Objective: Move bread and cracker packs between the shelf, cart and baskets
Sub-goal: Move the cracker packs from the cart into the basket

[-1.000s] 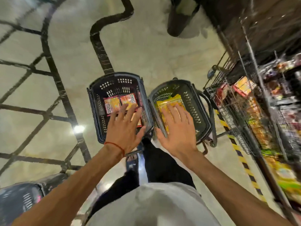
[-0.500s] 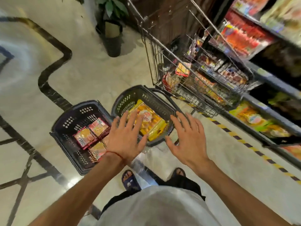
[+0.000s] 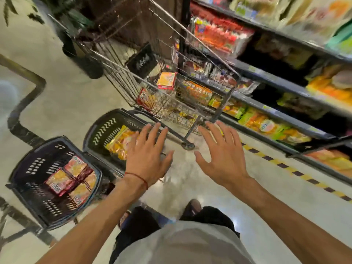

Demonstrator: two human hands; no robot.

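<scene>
Two grips wide and empty, your left hand (image 3: 147,157) over the green basket (image 3: 102,128), right hand (image 3: 221,155) beside, cart (image 3: 118,80) at twelve o'clock.

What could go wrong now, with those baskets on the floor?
The dark blue plastic basket and the dark green plastic basket sit on the floor close to the feet, so a step could trip on them. The wire metal shopping cart stands on wheels; the open left hand and right hand might nudge it rolling.
</scene>
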